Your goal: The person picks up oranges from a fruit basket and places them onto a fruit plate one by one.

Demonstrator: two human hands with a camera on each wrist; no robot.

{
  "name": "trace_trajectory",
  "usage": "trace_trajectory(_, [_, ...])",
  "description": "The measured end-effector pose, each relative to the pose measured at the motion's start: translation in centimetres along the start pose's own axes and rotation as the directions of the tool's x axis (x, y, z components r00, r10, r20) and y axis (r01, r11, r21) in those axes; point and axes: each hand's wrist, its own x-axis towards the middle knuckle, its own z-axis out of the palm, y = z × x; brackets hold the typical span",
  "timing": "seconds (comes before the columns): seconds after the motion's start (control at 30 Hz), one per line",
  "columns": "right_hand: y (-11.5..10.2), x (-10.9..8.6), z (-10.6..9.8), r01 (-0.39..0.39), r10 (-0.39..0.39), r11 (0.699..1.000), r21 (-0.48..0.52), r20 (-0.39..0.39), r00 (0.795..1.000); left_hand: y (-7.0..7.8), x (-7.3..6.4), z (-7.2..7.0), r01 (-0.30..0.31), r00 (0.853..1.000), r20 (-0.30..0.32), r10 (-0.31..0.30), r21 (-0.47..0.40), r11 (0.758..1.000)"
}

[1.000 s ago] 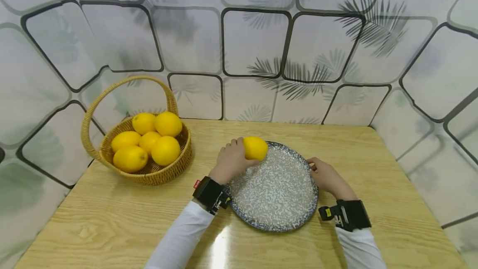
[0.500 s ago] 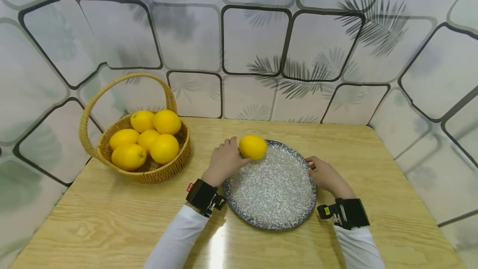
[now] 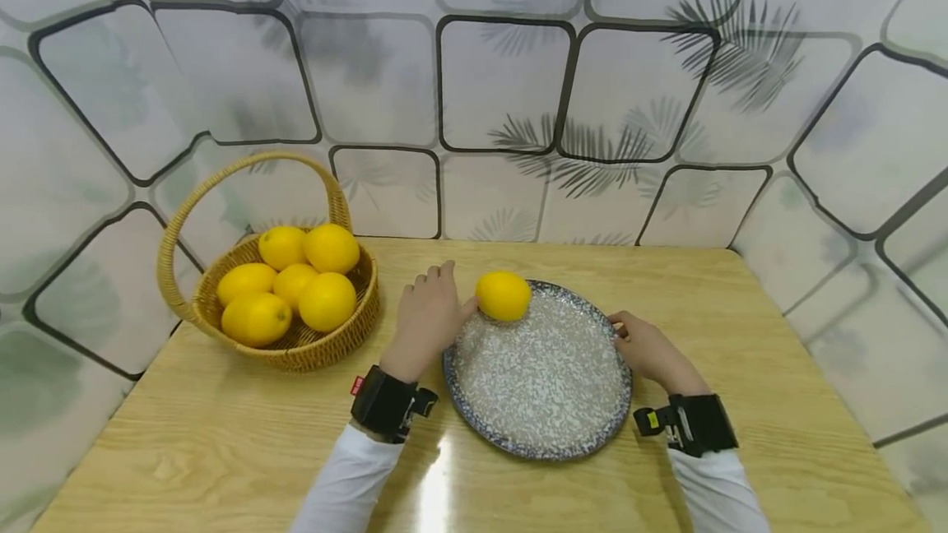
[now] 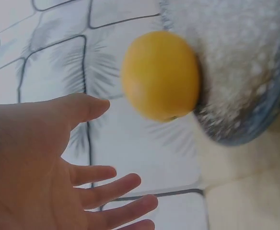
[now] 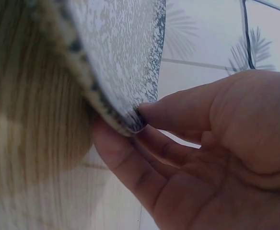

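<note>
A yellow lemon [image 3: 504, 296] lies on the far left part of a round speckled grey plate [image 3: 541, 385] with a dark blue rim. Just left of the lemon is my left hand [image 3: 427, 315], its fingers spread and holding nothing. In the left wrist view a gap shows between the thumb and the lemon [image 4: 160, 76]. At the plate's right edge my right hand [image 3: 652, 352] pinches the rim. The right wrist view shows the thumb on top of the plate [image 5: 123, 52] and fingers of the right hand [image 5: 188, 153] beneath it.
A wicker basket [image 3: 363, 331] with a tall handle stands at the left of the wooden table [image 3: 222, 451]. Several lemons [image 3: 327, 301] lie in it. A patterned wall covering [image 3: 504, 89] rises behind the table and along both sides.
My left hand has let go of the lemon, opened its fingers and drawn back to the left. The lemon stays on the plate. My right hand keeps its place at the rim.
</note>
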Motion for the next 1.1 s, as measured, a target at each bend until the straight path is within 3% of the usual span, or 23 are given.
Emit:
trace_trajectory(0.23, [0.0,0.3,-0.2,-0.007,0.007,1.0,0.0,0.023,1.0,-1.0,-0.5,-2.9,0.047,0.992,-0.125,-0.034,0.099,0.994])
trace_trajectory(0.37, [-0.1,0.3,-0.4,0.004,-0.003,1.0,-0.008,0.03,1.0,-2.3,-0.9,-4.5,0.122,0.975,-0.2,-0.093,0.139,0.983])
trace_trajectory(0.57, [-0.1,0.2,-0.3,0.024,-0.023,1.0,-0.014,0.021,1.0,-4.8,-1.2,-5.3,0.217,0.947,-0.266,-0.178,0.124,0.968])
trace_trajectory(0.67, [-0.1,0.2,-0.3,0.024,-0.024,1.0,-0.02,0.018,1.0,-6.1,-1.3,-5.4,0.267,0.942,-0.243,-0.232,0.12,0.956])
trace_trajectory(0.8, [-0.1,0.1,-0.3,0.019,-0.018,1.0,-0.023,0.019,1.0,-7.4,-1.9,-5.6,0.351,0.932,-0.135,-0.335,0.125,0.928])
trace_trajectory(0.93, [0.0,0.0,-0.2,0.02,-0.02,0.999,-0.025,0.011,1.0,-8.3,-2.4,-6.0,0.407,0.913,-0.041,-0.405,0.124,0.905])
trace_trajectory(1.1, [0.0,0.1,0.1,0.027,-0.027,0.999,-0.027,-0.004,1.0,-8.6,-2.5,-6.5,0.461,0.886,0.017,-0.464,0.09,0.883])
